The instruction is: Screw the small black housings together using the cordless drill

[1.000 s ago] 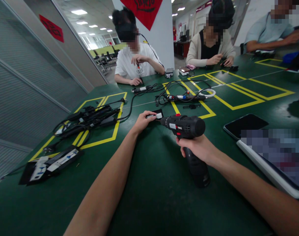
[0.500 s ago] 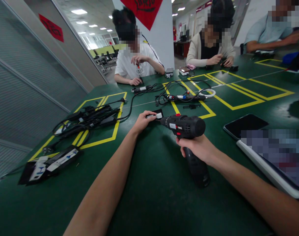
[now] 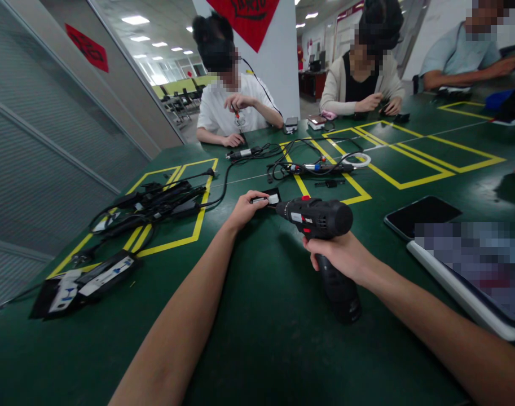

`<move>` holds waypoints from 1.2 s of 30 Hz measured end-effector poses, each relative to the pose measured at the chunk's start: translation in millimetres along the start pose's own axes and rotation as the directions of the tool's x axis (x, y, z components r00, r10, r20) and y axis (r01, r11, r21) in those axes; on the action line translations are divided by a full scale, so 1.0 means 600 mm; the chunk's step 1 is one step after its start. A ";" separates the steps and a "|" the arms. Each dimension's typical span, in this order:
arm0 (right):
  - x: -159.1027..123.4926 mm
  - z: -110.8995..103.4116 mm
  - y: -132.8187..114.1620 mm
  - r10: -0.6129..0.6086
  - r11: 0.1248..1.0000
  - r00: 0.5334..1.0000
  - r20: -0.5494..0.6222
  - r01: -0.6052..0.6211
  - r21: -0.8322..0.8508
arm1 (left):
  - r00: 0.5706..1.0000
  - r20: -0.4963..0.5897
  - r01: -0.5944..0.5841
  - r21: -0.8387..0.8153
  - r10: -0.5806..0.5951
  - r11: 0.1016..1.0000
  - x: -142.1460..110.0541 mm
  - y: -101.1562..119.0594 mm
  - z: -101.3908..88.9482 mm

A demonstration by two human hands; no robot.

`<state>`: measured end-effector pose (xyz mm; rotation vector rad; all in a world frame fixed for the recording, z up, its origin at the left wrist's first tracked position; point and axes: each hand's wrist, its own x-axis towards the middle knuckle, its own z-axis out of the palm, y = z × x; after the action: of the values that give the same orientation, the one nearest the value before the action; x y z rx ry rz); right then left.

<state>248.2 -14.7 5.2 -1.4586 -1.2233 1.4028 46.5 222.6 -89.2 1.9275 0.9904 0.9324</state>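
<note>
My right hand [image 3: 339, 255] is wrapped round the grip of a black cordless drill [image 3: 320, 219], whose tip points left at a small black-and-white part [image 3: 269, 198] on the green table. My left hand [image 3: 245, 209] pinches that part at its left end and holds it down on the table. The drill's battery foot hangs below my right fist.
A heap of black adapters and cables [image 3: 155, 204] lies at the left, with opened power strips [image 3: 86, 282] nearer me. A phone [image 3: 422, 214] and a tablet [image 3: 460, 282] lie at the right. Cables and tools [image 3: 316, 166] sit beyond. Three other people sit at the table's far side.
</note>
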 end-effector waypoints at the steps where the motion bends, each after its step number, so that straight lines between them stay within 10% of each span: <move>1: 0.000 0.000 0.000 0.003 1.000 1.000 -0.002 -0.003 -0.003 | 1.000 0.001 0.001 0.001 -0.001 1.000 0.000 0.000 0.000; 36: 0.001 0.002 0.002 -0.017 1.000 1.000 -0.006 0.018 0.014 | 1.000 0.008 0.007 -0.003 -0.007 1.000 -0.002 0.005 0.000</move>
<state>247.1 -14.8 4.0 -1.4382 -1.2168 1.3916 46.8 220.5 -86.7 1.9224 0.9899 0.9208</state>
